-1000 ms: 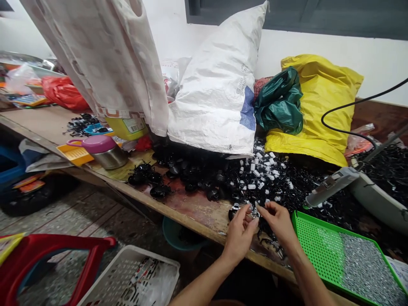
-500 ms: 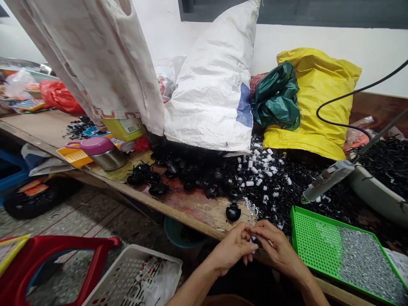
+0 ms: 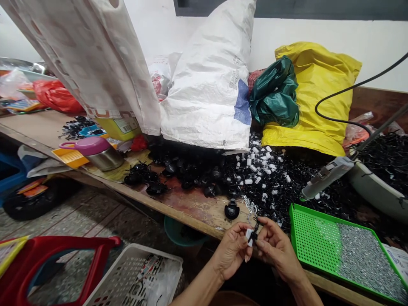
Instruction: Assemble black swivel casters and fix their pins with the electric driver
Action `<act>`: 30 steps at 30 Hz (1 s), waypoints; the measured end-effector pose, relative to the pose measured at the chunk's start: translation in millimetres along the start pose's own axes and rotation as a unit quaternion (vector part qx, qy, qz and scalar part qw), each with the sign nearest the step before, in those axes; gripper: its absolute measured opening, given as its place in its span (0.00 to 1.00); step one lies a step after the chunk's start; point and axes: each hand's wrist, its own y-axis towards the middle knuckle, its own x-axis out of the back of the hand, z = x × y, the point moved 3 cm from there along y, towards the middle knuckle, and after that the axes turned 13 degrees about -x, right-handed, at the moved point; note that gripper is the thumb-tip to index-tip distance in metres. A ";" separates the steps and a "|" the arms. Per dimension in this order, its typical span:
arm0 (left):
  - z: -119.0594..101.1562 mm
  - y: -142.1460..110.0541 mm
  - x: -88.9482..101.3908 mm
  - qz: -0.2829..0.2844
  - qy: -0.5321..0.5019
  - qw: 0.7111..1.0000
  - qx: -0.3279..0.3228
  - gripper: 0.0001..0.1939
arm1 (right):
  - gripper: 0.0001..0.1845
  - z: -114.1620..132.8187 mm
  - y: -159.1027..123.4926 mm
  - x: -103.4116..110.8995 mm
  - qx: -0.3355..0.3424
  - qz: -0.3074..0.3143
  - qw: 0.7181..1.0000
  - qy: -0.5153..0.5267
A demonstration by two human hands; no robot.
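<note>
Over the bench's front edge, my left hand (image 3: 230,248) is closed, pinching a small white plastic piece (image 3: 249,236). My right hand (image 3: 276,247) has thumb and fingers closed on a small black plastic part (image 3: 254,232), which touches the white piece. Fingers cover much of both, so I cannot tell whether they are joined. Just beyond my hands lies a round black plastic part (image 3: 231,210), beside thin metal pins (image 3: 250,205). Loose white pieces (image 3: 254,167) are scattered over a heap of small black parts (image 3: 270,199).
At right, a green perforated tray (image 3: 314,246) holds many small metal pieces. A grey handheld tool (image 3: 328,176) leans above it. White sack (image 3: 207,85) and yellow bag (image 3: 321,97) stand behind. A steel cup (image 3: 106,159) is left; a white basket (image 3: 127,272) sits below.
My hands have drawn slightly apart and turned, so the white piece and black part between the fingers now show. The camera view has shifted slightly.
</note>
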 end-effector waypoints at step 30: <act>-1.7 -7.0 9.0 0.015 0.307 0.952 0.002 0.15 | 0.08 11.5 -7.3 1.8 0.134 -0.127 0.776 -0.604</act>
